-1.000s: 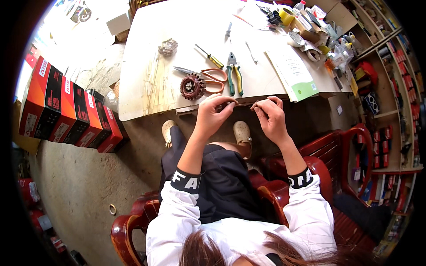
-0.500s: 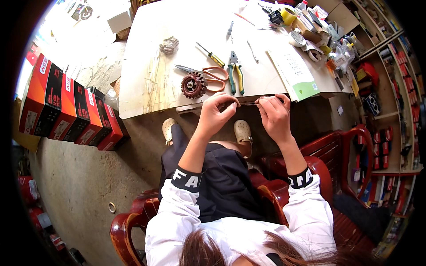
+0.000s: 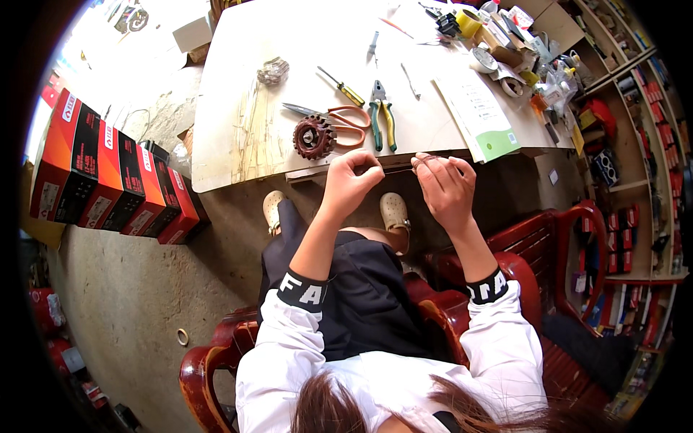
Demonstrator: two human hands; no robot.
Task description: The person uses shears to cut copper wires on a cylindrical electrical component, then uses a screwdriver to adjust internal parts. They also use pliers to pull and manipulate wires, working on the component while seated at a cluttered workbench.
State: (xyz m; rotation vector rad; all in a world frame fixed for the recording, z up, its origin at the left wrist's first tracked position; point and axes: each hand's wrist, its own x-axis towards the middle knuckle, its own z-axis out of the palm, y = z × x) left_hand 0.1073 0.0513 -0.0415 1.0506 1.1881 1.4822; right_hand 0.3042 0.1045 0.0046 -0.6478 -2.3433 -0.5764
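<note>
Over the near edge of the table, my left hand (image 3: 350, 182) is closed in a pinch, fingertips curled to the thumb. To its right, my right hand (image 3: 445, 186) is also closed, with a thin dark wire (image 3: 427, 157) at its fingertips. A faint thin line spans part of the gap between the hands; what my left fingers pinch is too fine to make out. Just beyond my left hand lie a dark red toothed rotor-like part (image 3: 314, 137), scissors (image 3: 351, 127) with orange handles, and pliers (image 3: 380, 119) with green-yellow grips.
Farther back on the table (image 3: 238, 108) lie a yellow screwdriver (image 3: 342, 87) and a coiled bundle (image 3: 273, 71). A white-green booklet (image 3: 478, 121) sits at the right, before a cluttered heap with a yellow tape roll (image 3: 469, 24). Red-black boxes (image 3: 101, 166) stand at the left.
My right hand has turned and moved slightly left, its fingers more raised, with the thin wire now across its fingertips. My left hand has shifted only slightly.
</note>
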